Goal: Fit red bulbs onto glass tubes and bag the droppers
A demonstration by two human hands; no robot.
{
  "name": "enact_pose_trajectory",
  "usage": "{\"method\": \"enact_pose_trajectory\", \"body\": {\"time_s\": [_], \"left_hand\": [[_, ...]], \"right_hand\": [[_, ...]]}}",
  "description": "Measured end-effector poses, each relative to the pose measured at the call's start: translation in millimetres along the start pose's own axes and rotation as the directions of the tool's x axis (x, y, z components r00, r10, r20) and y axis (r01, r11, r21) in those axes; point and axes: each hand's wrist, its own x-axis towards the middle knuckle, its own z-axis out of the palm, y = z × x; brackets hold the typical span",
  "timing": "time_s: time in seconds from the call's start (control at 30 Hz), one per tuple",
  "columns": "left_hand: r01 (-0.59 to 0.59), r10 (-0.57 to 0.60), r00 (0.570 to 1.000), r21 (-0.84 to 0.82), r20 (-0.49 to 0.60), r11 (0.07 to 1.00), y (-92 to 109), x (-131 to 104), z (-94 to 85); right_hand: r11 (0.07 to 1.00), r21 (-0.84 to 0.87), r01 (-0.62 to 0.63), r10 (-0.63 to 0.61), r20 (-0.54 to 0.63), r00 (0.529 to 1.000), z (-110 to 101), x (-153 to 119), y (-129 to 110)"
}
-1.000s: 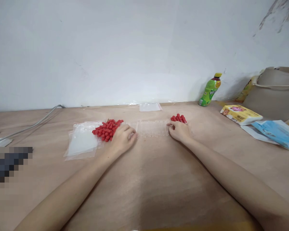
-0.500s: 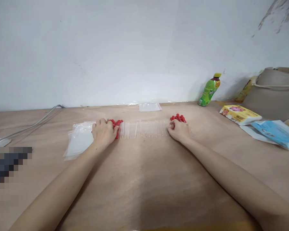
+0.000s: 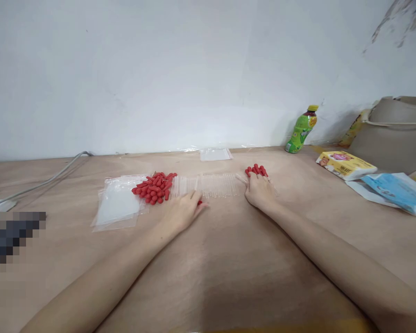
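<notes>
A row of thin clear tubes [image 3: 218, 185] lies side by side on the brown table [image 3: 180, 286]. Just below the row's middle is my left hand [image 3: 187, 208], its fingers closed on a red cap [image 3: 200, 202]. At the row's right end my right hand [image 3: 259, 189] pinches one clear tube [image 3: 241, 178], tilted away from the others. Several red-capped pieces [image 3: 256, 169] lie right behind my right hand. A pile of red caps [image 3: 154, 187] sits at the row's left end, partly against clear plastic bags [image 3: 118, 203].
Another clear bag [image 3: 216, 154] lies near the wall. A green bottle [image 3: 301, 129], a yellow tissue pack [image 3: 346, 165], a blue packet [image 3: 398, 192] and a grey bin [image 3: 395, 134] are at the right. A grey cable [image 3: 60, 172] and a blurred dark object [image 3: 12, 238] are at the left.
My left hand has moved right and nearer from the cap pile, now with a red cap. My right hand has shifted slightly right, and a tube now slants out of the row at its fingers.
</notes>
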Motion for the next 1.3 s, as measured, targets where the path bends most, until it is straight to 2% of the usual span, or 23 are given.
{"method": "enact_pose_trajectory", "body": {"time_s": [0.13,0.23,0.33,0.47,0.6,1.07,1.3], "left_hand": [[-0.026,0.03,0.999,-0.223,0.014,0.974,1,-4,11.8],[-0.007,0.006,1.0,-0.304,-0.004,0.953,0,-4,10.6],[0.012,-0.017,1.0,-0.354,-0.011,0.935,1,-4,7.3],[-0.013,-0.009,0.998,-0.372,-0.058,0.928,3,-4,7.6],[-0.041,0.005,0.996,-0.416,-0.087,0.909,3,-3,11.6],[-0.119,0.059,0.987,-0.436,-0.149,0.892,3,-2,15.0],[-0.204,0.167,0.979,-0.474,-0.119,0.857,3,-5,10.6]], "right_hand": [[0.995,0.067,0.071,-0.061,-0.129,0.99,-2,-7,-2],[0.972,0.184,0.147,-0.115,-0.175,0.978,-7,-14,-7],[0.906,0.327,0.268,-0.203,-0.218,0.955,-10,-22,-13],[0.79,0.448,0.419,-0.368,-0.202,0.908,-12,-33,-21],[0.728,0.467,0.502,-0.483,-0.17,0.859,-15,-42,-27],[0.668,0.459,0.586,-0.58,-0.172,0.796,-17,-44,-27],[0.628,0.511,0.587,-0.636,-0.098,0.766,-21,-39,-23]]}}
